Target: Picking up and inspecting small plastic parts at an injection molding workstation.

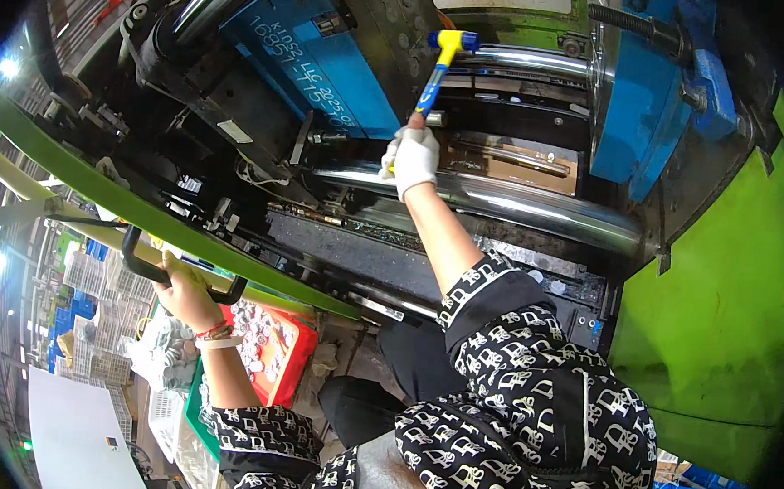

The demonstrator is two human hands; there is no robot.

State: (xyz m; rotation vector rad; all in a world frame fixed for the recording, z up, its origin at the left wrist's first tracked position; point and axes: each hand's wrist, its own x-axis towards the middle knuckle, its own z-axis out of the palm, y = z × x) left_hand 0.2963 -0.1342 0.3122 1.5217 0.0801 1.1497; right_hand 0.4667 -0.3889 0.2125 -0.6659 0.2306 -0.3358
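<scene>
Toward the lower left rim, saw a white panel (78,441) near stacked pale crates (112,284). Found a long green rail (78,177) slanting from the left edge down toward the middle, with a bent black handle (130,253) beside it. Closed the bare left grip (186,298) around that handle, pinching it between curled fingers and palm; wore a red cord and a pale band at the wrist. Just right of that forearm, noted a red bin (303,352) holding many small pale pieces (262,344), too small to make out in detail. Higher up, saw a blue block (319,58) bearing white handwriting, set within the machine.

Right of its lower end, held a yellow-and-blue hammer (434,81) in the white-gloved right grip (411,162), pressed together around the lower shaft. Pointed the hammer away from the body, between the first blue block and a second blue block (642,108) farther right. Could not tell of any contact between hammer and metal behind. Stretched the right forearm across a thick polished steel bar (531,202), out of a black sleeve (530,345) with a white pattern. Just beyond the bar, saw a metal rod (516,156). At the far right, faced a broad green panel (714,312), well apart from both grips.
</scene>
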